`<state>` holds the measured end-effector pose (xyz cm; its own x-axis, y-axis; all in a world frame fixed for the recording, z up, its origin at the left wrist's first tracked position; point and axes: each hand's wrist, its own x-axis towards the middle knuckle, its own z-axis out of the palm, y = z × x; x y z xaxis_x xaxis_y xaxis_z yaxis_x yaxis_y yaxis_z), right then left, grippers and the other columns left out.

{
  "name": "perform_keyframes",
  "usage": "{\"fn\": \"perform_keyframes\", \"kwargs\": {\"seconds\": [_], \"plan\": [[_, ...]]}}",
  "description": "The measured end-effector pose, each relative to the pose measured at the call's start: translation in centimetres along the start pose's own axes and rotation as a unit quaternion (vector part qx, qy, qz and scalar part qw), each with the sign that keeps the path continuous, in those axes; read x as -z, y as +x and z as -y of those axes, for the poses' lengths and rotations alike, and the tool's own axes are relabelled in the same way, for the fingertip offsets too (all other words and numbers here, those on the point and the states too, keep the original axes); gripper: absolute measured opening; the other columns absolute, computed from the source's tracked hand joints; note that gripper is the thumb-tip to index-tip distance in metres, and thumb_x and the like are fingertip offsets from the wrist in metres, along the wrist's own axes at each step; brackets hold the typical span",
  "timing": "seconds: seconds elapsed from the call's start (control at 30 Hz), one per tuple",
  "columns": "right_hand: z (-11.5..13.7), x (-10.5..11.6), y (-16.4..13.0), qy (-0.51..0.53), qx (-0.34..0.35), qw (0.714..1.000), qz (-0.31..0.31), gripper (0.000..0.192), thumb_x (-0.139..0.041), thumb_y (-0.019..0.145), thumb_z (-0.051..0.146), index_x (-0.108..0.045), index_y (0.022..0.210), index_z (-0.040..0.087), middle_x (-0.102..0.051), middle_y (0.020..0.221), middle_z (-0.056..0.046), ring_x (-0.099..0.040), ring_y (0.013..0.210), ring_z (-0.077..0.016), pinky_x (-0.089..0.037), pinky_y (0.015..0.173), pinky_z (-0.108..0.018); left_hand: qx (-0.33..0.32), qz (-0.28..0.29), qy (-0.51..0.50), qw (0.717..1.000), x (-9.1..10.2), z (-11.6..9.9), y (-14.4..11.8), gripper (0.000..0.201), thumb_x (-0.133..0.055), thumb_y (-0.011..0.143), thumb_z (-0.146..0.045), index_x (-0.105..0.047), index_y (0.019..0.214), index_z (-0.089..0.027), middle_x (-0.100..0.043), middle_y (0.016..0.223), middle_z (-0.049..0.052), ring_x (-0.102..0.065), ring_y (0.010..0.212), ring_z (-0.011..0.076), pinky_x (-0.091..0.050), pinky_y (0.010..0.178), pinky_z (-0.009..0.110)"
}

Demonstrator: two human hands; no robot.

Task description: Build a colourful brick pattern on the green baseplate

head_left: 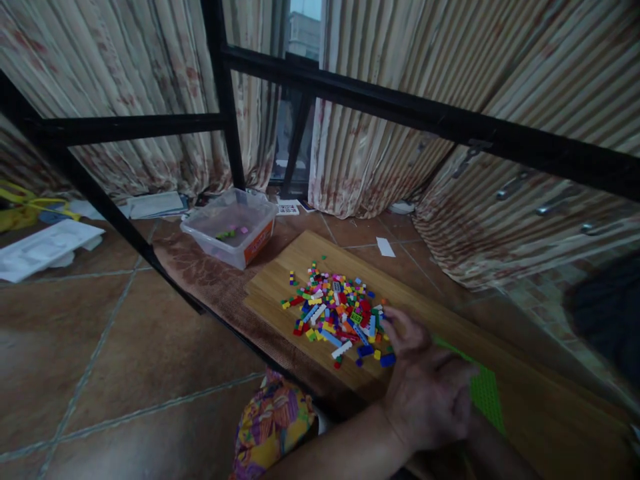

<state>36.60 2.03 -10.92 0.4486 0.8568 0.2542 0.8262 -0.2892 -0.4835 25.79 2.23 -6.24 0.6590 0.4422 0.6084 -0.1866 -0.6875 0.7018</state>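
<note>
A loose pile of colourful toy building bricks (pixel 333 313) lies on a wooden board (pixel 280 267). My left hand (pixel 417 373) is at the right edge of the pile, with a thumb and finger curved apart beside the bricks. I make out nothing held between them. My right hand (pixel 457 397) overlaps the left at its right side, and its fingers are mostly hidden and dim. Partly behind the hands, a green studded baseplate (pixel 485 393) rests on the board.
A clear plastic tub (pixel 227 230) with a few bricks inside stands beyond the board on a brown mat (pixel 180 260). A black metal frame (pixel 350 90) crosses the view before striped curtains (pixel 390 47). White packaging (pixel 47 247) is at the left, and a white card (pixel 385 247) on the tiles.
</note>
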Motion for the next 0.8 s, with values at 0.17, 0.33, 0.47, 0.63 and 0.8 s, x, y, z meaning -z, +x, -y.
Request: {"fn": "perform_keyframes", "kwargs": {"seconds": [0.17,0.33,0.47,0.63,0.8], "plan": [[5.8,-3.5,7.9,-0.005,0.001,0.997,0.071,0.026,-0.049,0.086,0.033,-0.066,0.102,0.022,-0.072,0.093,-0.004,-0.066,0.083,-0.0172,-0.048,0.077,-0.028,-0.049,-0.099,-0.001,0.994,1.0,0.4,0.4,0.029,-0.042,0.08,-0.017,-0.062,0.101,-0.015,-0.068,0.093,0.005,-0.064,0.078,0.0139,-0.053,0.068,0.027],[8.4,-5.2,10.3,-0.15,-0.009,0.978,0.143,0.029,-0.048,0.087,0.037,-0.069,0.098,0.021,-0.072,0.087,-0.007,-0.066,0.084,-0.0209,-0.046,0.073,-0.029,-0.016,-0.105,-0.007,0.994,2.5,0.9,0.8,0.029,-0.044,0.078,-0.016,-0.061,0.102,-0.016,-0.068,0.096,0.005,-0.064,0.083,0.0142,-0.054,0.072,0.028],[9.4,-5.5,10.5,-0.204,-0.018,0.967,0.152,0.03,-0.049,0.087,0.038,-0.067,0.101,0.02,-0.071,0.087,-0.01,-0.066,0.084,-0.0228,-0.045,0.07,-0.03,0.008,-0.111,-0.027,0.993,3.0,1.1,1.3,0.03,-0.043,0.079,-0.014,-0.062,0.101,-0.017,-0.069,0.094,0.005,-0.064,0.084,0.0142,-0.054,0.073,0.028],[9.6,-5.7,10.7,-0.207,-0.025,0.968,0.142,0.027,-0.057,0.082,0.035,-0.067,0.102,0.02,-0.071,0.085,-0.01,-0.066,0.083,-0.0225,-0.046,0.068,-0.029,0.01,-0.125,-0.034,0.992,3.2,1.0,1.6,0.029,-0.042,0.08,-0.014,-0.063,0.1,-0.015,-0.069,0.091,0.005,-0.064,0.081,0.0137,-0.054,0.073,0.027],[9.9,-5.3,10.5,-0.173,-0.026,0.973,0.15,0.026,-0.058,0.079,0.029,-0.067,0.102,0.019,-0.071,0.085,-0.009,-0.066,0.083,-0.0219,-0.046,0.071,-0.029,-0.002,-0.139,-0.031,0.99,3.1,1.0,1.5,0.028,-0.042,0.082,-0.015,-0.064,0.099,-0.014,-0.068,0.092,0.006,-0.063,0.081,0.0129,-0.054,0.073,0.025]]}}
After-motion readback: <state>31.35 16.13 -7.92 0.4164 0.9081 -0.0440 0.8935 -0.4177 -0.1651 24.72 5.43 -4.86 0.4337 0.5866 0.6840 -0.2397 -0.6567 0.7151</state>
